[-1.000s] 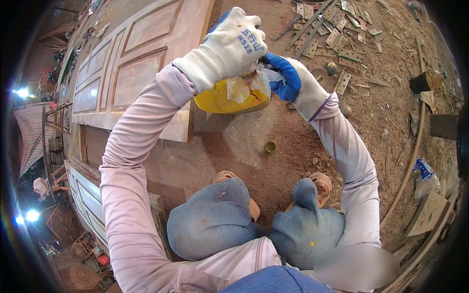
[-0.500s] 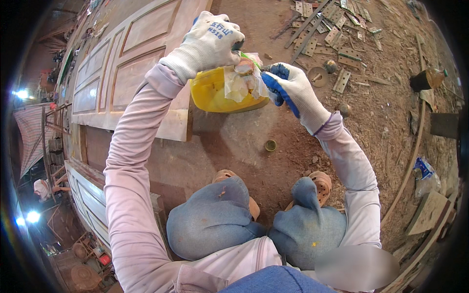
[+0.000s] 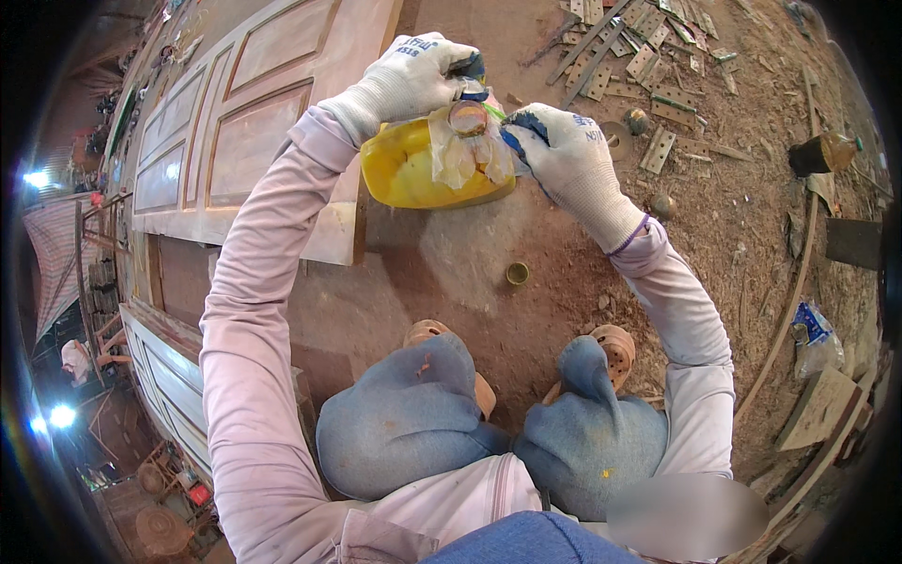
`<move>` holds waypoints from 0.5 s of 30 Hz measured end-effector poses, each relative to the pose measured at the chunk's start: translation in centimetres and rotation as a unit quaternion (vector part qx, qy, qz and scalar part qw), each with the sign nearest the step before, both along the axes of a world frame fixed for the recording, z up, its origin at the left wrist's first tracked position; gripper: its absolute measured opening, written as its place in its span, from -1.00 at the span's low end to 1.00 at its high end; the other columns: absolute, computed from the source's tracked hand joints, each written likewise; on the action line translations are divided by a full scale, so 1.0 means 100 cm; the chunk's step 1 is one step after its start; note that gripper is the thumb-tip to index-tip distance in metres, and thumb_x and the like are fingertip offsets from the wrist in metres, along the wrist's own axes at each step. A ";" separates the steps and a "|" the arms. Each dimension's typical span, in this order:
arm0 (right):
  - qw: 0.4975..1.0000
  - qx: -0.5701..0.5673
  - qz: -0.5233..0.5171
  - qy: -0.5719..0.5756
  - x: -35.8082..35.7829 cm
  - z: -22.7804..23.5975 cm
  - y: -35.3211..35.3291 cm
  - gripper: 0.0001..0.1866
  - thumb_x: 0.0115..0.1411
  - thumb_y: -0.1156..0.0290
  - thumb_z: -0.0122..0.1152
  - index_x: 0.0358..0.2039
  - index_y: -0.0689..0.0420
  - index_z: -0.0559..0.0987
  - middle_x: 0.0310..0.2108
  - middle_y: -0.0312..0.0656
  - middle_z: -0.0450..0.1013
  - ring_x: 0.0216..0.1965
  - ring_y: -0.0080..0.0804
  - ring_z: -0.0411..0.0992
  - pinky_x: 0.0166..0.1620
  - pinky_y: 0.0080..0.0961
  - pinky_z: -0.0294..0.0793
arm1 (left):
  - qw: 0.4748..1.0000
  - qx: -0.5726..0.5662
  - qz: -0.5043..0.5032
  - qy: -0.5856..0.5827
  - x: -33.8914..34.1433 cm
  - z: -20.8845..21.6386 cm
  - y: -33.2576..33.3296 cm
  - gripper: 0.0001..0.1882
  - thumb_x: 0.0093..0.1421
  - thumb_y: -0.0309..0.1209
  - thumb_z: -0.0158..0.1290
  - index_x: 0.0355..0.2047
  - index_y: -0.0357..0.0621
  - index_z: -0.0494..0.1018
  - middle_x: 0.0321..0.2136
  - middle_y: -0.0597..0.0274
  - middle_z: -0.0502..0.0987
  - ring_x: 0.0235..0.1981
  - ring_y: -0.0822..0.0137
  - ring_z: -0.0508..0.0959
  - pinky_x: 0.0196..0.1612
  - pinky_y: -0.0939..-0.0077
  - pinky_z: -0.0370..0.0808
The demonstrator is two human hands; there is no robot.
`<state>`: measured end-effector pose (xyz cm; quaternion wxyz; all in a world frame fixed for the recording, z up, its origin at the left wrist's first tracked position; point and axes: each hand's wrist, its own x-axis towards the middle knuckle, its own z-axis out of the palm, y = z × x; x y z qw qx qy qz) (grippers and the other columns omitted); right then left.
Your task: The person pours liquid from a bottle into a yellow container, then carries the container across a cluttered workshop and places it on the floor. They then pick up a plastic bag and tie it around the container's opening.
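Note:
A yellow plastic jug (image 3: 399,174) is in front of me, its round mouth (image 3: 468,118) ringed by a crumpled sheet of clear plastic (image 3: 453,162) that hangs down its side. A thin green strip (image 3: 494,112) runs past the mouth between my gloved hands. My left hand (image 3: 427,73) is closed above the mouth, fingers curled at the strip's upper end. Pinched at the jug's right, my right hand (image 3: 562,155) grips the strip's other end, beside the plastic. The exact fingertip holds are partly hidden. A small round green cap (image 3: 517,274) lies on the ground between the jug and my feet.
A panelled wooden door (image 3: 254,141) lies at the left, its edge close to the jug. Metal hinges (image 3: 672,105) are strewn at the upper right, near a round metal disc (image 3: 618,141). A bottle of dark liquid (image 3: 816,156) stands at far right.
My left hand has shifted slightly right and down, turning its fingers toward the jug's mouth. The right hand has moved slightly up and left, its palm turning down. The mouth shows more plainly.

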<state>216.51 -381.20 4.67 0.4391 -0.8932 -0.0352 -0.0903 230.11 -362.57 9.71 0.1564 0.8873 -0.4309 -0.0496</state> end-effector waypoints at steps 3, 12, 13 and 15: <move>0.998 -0.061 0.019 0.010 -0.001 0.006 0.001 -0.83 0.22 0.29 0.11 -0.30 0.09 0.57 -0.41 -0.06 0.56 -0.30 0.00 0.55 -0.25 -0.16 0.53 | 0.989 0.027 -0.053 -0.138 0.003 -0.006 0.001 -0.78 0.09 -0.36 0.20 -0.25 -0.13 0.55 -0.40 0.13 0.59 -0.25 0.11 0.56 -0.13 0.29 0.49; 0.986 -0.141 0.056 -0.070 -0.018 0.001 0.002 -0.87 0.13 0.40 0.14 -0.30 0.09 0.56 -0.48 -0.05 0.54 -0.40 -0.03 0.56 -0.35 -0.17 0.53 | 0.992 0.007 -0.001 -0.129 -0.002 -0.018 -0.003 -0.78 0.10 -0.34 0.19 -0.26 -0.14 0.55 -0.39 0.11 0.59 -0.27 0.08 0.58 -0.15 0.27 0.51; 0.986 -0.123 0.057 -0.099 -0.020 0.001 0.001 -0.87 0.12 0.40 0.14 -0.30 0.08 0.56 -0.49 -0.06 0.54 -0.40 -0.04 0.56 -0.35 -0.17 0.53 | 0.993 0.010 -0.001 -0.122 -0.003 -0.015 -0.006 -0.78 0.11 -0.34 0.19 -0.25 -0.14 0.55 -0.38 0.09 0.59 -0.27 0.07 0.59 -0.15 0.26 0.52; 0.984 -0.075 0.066 -0.149 -0.019 0.000 0.004 -0.87 0.11 0.42 0.14 -0.30 0.08 0.56 -0.51 -0.08 0.54 -0.42 -0.06 0.56 -0.36 -0.18 0.53 | 0.994 -0.024 0.003 -0.104 0.009 -0.027 0.006 -0.77 0.13 -0.33 0.19 -0.22 -0.13 0.58 -0.29 0.01 0.60 -0.23 0.02 0.60 -0.14 0.24 0.53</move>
